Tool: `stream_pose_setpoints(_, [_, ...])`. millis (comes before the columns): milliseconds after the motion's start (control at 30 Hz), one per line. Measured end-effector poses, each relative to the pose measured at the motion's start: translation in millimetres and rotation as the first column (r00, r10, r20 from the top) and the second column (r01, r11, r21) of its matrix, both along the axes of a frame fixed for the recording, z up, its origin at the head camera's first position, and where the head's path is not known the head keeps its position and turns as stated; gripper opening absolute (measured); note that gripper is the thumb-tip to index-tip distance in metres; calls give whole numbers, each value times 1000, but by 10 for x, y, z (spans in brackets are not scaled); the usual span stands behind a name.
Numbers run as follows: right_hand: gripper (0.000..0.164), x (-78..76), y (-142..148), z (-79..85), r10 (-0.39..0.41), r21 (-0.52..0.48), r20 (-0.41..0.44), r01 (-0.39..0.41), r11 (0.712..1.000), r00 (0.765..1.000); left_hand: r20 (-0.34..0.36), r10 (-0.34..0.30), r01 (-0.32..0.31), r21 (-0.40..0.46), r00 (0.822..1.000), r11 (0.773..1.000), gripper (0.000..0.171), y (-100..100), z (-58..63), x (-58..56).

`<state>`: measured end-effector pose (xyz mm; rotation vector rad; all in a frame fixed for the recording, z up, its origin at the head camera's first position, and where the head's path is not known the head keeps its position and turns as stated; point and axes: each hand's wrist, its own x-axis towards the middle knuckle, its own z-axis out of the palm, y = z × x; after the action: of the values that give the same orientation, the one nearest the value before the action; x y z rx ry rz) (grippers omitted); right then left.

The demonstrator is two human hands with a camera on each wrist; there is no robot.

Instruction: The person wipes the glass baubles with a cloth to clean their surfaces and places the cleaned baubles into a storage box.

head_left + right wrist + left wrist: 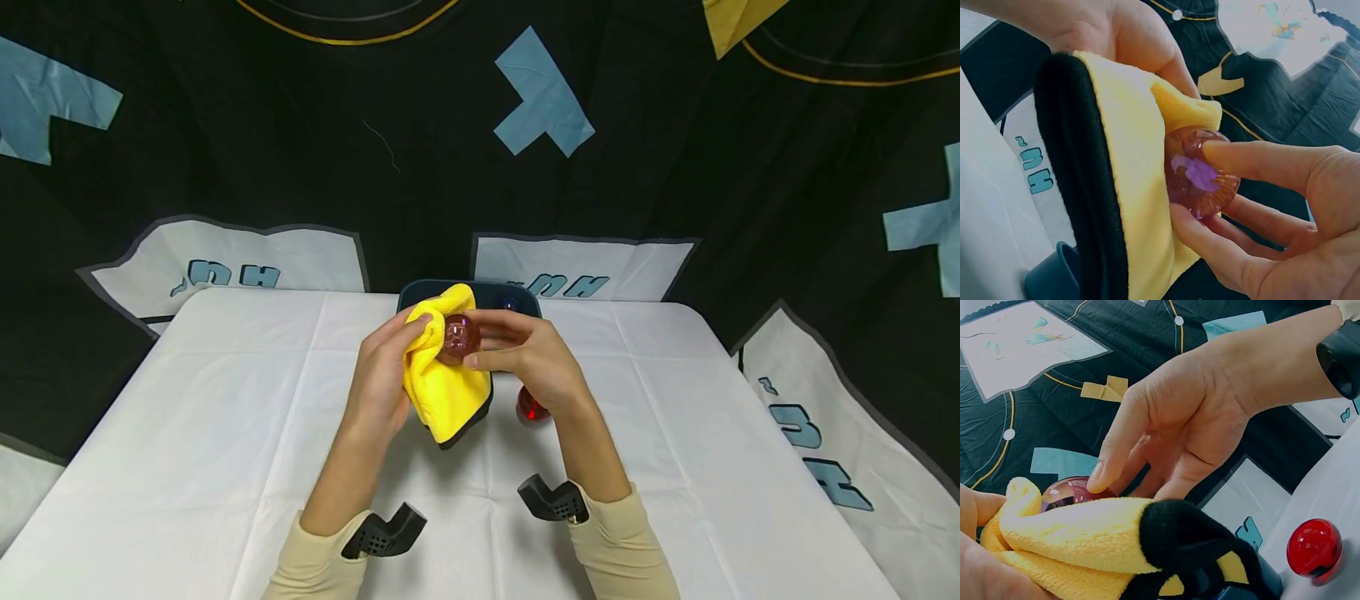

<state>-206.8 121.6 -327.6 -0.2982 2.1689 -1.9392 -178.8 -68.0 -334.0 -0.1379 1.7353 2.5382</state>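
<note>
My left hand [377, 379] grips a yellow cloth [448, 393] with a black underside, its thumb lying over the upper fold. Against the cloth sits a clear pinkish ball [460, 337], which my right hand [542, 357] pinches between thumb and fingers. In the right wrist view a purple shape shows inside this ball [1200, 172], and the cloth covers its left side. Both hands are raised over the white table. A red see-through ball [531, 405] rests on the table beside my right wrist; the left wrist view shows this red ball [1314, 547] too.
Behind the hands stands a dark blue bin [417, 289], partly hidden by the cloth and hands. A dark blue ball [512, 303] shows inside it. The white-covered table [247, 450] ends at a black cloth backdrop [435, 183] with blue tape pieces.
</note>
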Motion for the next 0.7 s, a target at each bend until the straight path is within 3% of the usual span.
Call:
stream_pose_setpoints(367, [43, -23, -64, -47, -82, -24, 80, 84, 996, 993, -32, 13, -14, -36, 999, 999, 43, -14, 25, 34])
stream_pose_setpoints(700, [44, -33, -55, -37, -65, 58, 20, 63, 996, 998, -24, -1, 1, 11, 1000, 1000, 43, -23, 32, 23])
